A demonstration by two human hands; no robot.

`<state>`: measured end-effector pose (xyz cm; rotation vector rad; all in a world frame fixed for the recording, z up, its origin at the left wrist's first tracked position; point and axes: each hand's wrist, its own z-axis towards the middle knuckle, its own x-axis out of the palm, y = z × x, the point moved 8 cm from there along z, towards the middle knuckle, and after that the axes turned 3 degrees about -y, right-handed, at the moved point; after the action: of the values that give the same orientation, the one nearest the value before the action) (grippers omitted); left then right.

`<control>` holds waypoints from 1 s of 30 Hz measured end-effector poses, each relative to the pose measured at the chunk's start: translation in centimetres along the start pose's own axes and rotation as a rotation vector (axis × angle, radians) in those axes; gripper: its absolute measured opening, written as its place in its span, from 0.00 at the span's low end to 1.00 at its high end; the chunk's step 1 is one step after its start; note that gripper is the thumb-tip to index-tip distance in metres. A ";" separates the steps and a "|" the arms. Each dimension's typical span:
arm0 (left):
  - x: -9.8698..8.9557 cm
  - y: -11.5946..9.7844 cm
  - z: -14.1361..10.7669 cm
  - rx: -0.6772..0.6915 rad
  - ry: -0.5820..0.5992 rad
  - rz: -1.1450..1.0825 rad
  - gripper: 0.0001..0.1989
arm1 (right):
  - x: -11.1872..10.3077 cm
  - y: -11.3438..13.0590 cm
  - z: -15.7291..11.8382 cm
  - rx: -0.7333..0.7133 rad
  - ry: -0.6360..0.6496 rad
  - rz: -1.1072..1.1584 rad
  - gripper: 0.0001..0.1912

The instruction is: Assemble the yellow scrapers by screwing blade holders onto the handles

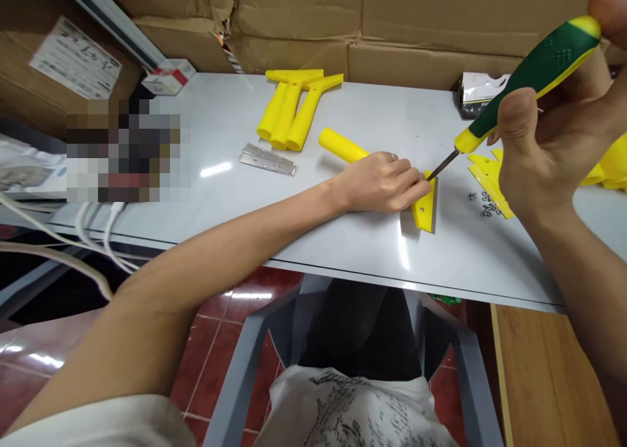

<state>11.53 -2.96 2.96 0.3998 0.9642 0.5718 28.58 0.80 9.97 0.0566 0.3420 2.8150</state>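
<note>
My left hand (pixel 385 182) is closed around a yellow plastic scraper (pixel 343 145), pressing it to the white table. Its round handle points to the upper left, and its flat head with a screw shows past my fingers. In my right hand (pixel 553 146) is a green and yellow screwdriver (pixel 539 74), held at a slant. The screwdriver's tip meets the scraper head beside my left fingertips; the exact contact point is hidden. Right of the head lie several small screws (pixel 488 206) and flat yellow plates (pixel 491 180).
Assembled yellow scrapers (pixel 294 107) lie at the back, with clear blade strips (pixel 268 159) in front of them. More yellow parts (pixel 614 159) are at the right. Cardboard (pixel 304 16) borders the table's back edge. White cables (pixel 108 231) hang at the left.
</note>
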 end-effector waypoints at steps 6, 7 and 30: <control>-0.5 0.5 0.1 -0.052 -0.041 -0.081 0.19 | 1.8 0.0 -1.0 0.190 0.147 -0.057 0.43; -0.6 0.5 0.2 -0.055 -0.053 -0.085 0.19 | 1.9 -0.1 -1.2 0.195 0.132 -0.049 0.44; -3.0 0.1 0.5 0.055 -0.288 0.089 0.15 | 1.7 -0.7 -2.4 0.504 0.084 0.334 0.34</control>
<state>10.61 -4.75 5.18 0.5600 0.6892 0.5516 26.94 1.39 7.45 0.1144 1.1505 2.9770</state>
